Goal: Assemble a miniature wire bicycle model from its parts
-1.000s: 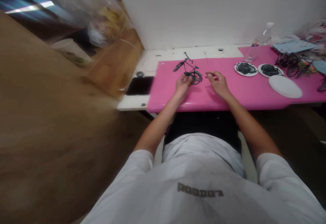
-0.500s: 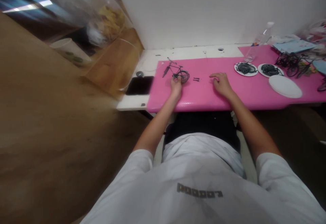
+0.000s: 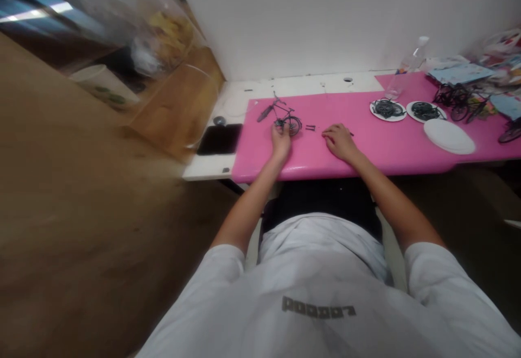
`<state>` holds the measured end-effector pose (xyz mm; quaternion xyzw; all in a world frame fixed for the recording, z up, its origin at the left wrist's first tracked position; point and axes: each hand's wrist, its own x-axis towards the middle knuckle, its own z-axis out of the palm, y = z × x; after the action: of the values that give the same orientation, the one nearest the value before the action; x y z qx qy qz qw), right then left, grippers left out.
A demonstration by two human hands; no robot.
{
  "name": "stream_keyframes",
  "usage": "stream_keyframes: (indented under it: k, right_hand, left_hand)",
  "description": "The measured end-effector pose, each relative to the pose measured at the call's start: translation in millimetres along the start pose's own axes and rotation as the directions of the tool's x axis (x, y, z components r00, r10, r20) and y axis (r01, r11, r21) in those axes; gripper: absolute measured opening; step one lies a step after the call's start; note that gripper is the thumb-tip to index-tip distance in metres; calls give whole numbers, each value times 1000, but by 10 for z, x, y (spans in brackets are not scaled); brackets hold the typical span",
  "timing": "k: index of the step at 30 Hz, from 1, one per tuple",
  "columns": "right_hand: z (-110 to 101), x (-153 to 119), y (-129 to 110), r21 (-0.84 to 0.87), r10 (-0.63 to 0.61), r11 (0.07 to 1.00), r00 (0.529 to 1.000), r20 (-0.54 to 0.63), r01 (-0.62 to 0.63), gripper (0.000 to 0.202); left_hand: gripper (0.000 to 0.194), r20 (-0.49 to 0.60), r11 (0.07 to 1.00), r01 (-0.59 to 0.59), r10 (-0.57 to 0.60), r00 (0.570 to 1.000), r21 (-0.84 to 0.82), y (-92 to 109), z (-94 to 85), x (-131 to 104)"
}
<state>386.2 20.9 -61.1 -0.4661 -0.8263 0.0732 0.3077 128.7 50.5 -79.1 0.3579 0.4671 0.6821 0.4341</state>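
A small dark model bicycle (image 3: 285, 114) is gripped near its rear wheel by my left hand (image 3: 280, 140), low over the pink mat (image 3: 301, 165). Its front end points up and to the left, where only a dark narrow part shows. Just right of the wheel, two short dark pieces (image 3: 310, 128) lie side by side. My right hand (image 3: 339, 140) rests on the mat to the right of them, palm down. A small dark tip (image 3: 351, 134) shows past its outer side; what it belongs to is hidden.
Two white plates with black parts (image 3: 388, 109) (image 3: 426, 111), a blank white plate (image 3: 449, 136) and a clear bottle (image 3: 407, 68) stand right. More dark model bicycles (image 3: 459, 100) are at the far right. A black flat object (image 3: 220, 139) lies left of the mat.
My right hand has moved left toward the two short pieces and lowered onto the mat, its fingers flatter. The small dark tip now shows beside it. My left hand still grips the bicycle.
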Motion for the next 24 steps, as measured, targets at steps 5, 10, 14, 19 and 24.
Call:
stream_keyframes:
  k: [5, 10, 14, 19, 24]
  right_hand:
    - [27, 18, 63, 26, 48, 999, 997, -66, -46, 30]
    - [-8, 45, 109, 139, 139, 984, 974, -177, -115, 15]
    - [-65, 48, 77, 166, 124, 982, 971, -205, -91, 27]
    - [-95, 48, 25, 124, 63, 992, 972, -226, -36, 35]
    - [-84, 51, -11, 108, 50, 994, 975, -217, -27, 26]
  left_hand:
    - [43, 63, 1000, -7, 8, 998, -28, 85, 50, -125]
    - [49, 79, 1000, -28, 28, 996, 1, 115, 56, -180]
    - [56, 88, 998, -51, 49, 995, 30, 112, 48, -187]
    - [58, 100, 998, -64, 61, 993, 30, 97, 43, -181]
    - [52, 116, 998, -60, 56, 992, 30, 79, 53, -196]
